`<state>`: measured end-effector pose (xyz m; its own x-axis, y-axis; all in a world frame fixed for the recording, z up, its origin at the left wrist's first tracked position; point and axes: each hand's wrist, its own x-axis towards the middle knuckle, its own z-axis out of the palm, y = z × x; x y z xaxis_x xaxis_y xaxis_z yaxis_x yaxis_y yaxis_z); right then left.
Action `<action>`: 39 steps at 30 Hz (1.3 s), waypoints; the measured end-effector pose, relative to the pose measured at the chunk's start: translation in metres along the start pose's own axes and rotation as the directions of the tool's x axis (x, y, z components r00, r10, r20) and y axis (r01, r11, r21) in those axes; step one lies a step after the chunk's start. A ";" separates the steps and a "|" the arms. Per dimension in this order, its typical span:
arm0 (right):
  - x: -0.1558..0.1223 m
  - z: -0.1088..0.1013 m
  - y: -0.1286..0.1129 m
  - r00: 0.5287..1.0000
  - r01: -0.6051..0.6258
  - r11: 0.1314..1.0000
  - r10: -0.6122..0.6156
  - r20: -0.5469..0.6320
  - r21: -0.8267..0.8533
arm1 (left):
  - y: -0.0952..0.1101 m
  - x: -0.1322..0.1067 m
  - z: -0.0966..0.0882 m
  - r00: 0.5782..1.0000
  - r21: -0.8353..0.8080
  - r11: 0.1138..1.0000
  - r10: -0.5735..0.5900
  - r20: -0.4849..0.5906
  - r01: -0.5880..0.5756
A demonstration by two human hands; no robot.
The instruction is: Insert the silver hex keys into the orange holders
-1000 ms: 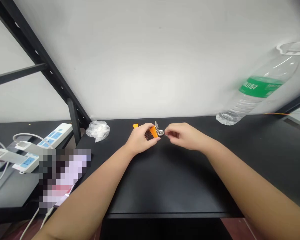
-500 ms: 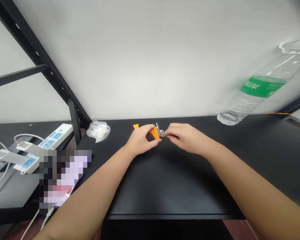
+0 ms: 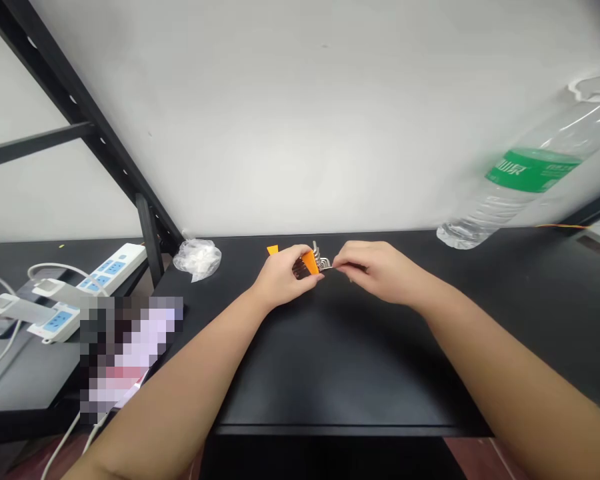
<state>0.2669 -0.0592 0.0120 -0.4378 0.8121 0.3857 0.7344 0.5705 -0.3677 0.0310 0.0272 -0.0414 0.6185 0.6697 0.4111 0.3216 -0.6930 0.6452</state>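
My left hand (image 3: 283,277) is wrapped round an orange holder (image 3: 309,262) above the black table. Several silver L-shaped hex keys (image 3: 323,263) stick out of the holder's right end, their bent ends pointing up and right. Most of the holder's middle is hidden by my left hand; its other orange end shows past the knuckles. My right hand (image 3: 375,270) pinches the tip of one thin hex key (image 3: 329,268), just right of the holder. That key's far end still lies among the others at the holder.
A crumpled clear plastic bag (image 3: 198,259) lies at the table's back left. At the back right stands a large clear bottle (image 3: 525,173) with a green label. White power strips (image 3: 115,267) with cables and a blurred-out phone (image 3: 135,353) are at the left. A black metal frame (image 3: 80,107) rises there.
My right hand has shifted slightly right, away from the holder, and more of the pinched hex key shows. My left hand stays around the holder. The view has tilted a little.
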 end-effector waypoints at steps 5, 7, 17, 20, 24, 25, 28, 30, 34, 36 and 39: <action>0.000 -0.001 -0.001 1.000 0.007 1.000 -0.007 -0.018 -0.008 | -0.001 0.000 0.000 1.000 0.021 1.000 0.007 -0.002 -0.006; 0.000 -0.002 -0.001 1.000 0.018 1.000 -0.018 -0.005 -0.004 | -0.001 0.000 0.000 1.000 0.031 0.999 0.011 -0.002 -0.011; 0.000 -0.002 -0.005 1.000 -0.008 0.997 0.008 0.008 0.077 | 0.002 0.000 -0.002 1.000 0.043 0.999 0.012 0.028 -0.013; 0.001 0.007 -0.001 0.987 -0.150 0.942 0.158 -0.002 0.299 | 0.004 0.000 -0.002 0.999 0.020 0.999 0.035 0.038 -0.036; 0.006 0.030 0.005 0.935 -0.308 0.617 0.336 0.112 0.724 | 0.009 -0.002 -0.001 0.997 -0.029 0.998 0.065 0.042 -0.064; 0.008 0.035 0.007 0.927 -0.326 0.557 0.348 0.141 0.764 | 0.010 -0.002 0.000 0.997 -0.037 0.997 0.069 0.041 -0.068; 0.012 0.044 0.012 0.892 -0.414 0.514 0.393 0.223 0.751 | 0.010 -0.003 0.001 0.997 -0.048 0.996 0.073 0.028 -0.072; 0.011 0.041 0.018 0.869 -0.481 0.568 0.410 0.277 0.668 | 0.008 -0.003 0.001 0.997 -0.038 0.997 0.070 0.014 -0.069; 0.003 0.026 0.042 0.880 -0.471 0.830 0.421 0.220 0.298 | 0.003 -0.002 0.000 0.999 0.000 0.999 0.038 -0.006 -0.038; -0.004 0.020 0.057 0.902 -0.421 0.907 0.414 0.121 0.036 | 0.003 -0.001 0.000 1.000 0.016 1.000 0.015 -0.009 -0.015; -0.011 0.017 0.077 0.894 -0.371 0.912 0.402 0.197 -0.175 | 0.003 -0.001 0.001 1.000 0.025 1.000 -0.006 -0.007 0.006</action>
<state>0.3191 -0.0218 -0.0347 -0.1983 0.9797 0.0309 0.9230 0.1972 -0.3303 0.0317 0.0242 -0.0406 0.6114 0.6757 0.4118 0.3432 -0.6953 0.6315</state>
